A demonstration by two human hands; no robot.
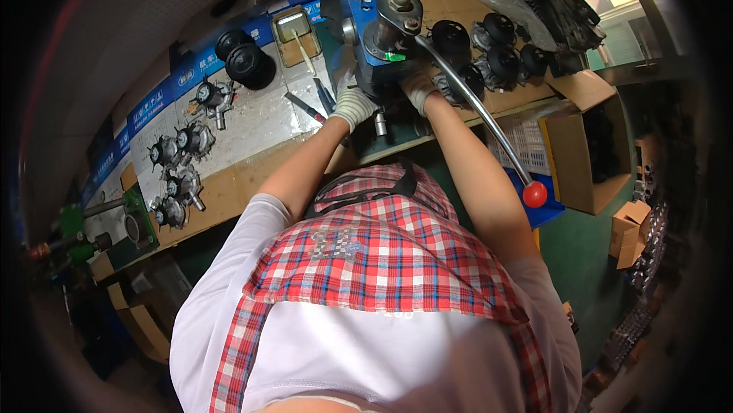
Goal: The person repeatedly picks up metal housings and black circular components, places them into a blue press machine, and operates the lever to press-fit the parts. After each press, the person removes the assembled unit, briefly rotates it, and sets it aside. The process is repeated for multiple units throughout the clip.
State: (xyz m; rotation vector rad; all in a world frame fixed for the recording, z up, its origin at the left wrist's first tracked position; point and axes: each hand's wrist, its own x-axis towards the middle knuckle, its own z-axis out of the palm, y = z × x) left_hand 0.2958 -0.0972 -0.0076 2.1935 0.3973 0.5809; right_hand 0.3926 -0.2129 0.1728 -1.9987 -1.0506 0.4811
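Both my hands wear whitish knit gloves and reach under the head of a lever press (399, 20). My left hand (354, 106) is curled against the dark part under the press head, at its left side; what it grips is hidden. A short shiny metal pipe (381, 124) sticks out toward me between the hands. My right hand (418, 90) is at the right side of the same spot, its fingers hidden behind the press. The press's long steel handle (477, 104) slants down to the right over my right forearm and ends in a red ball knob (534, 194).
Several metal pump-like parts (183, 142) lie on the left bench; more, with black pulleys (500, 58), stand right of the press. Screwdriver-like tools (309, 108) lie beside my left hand. A tray with a brush (296, 35) is behind them. A carton (592, 150) stands at right.
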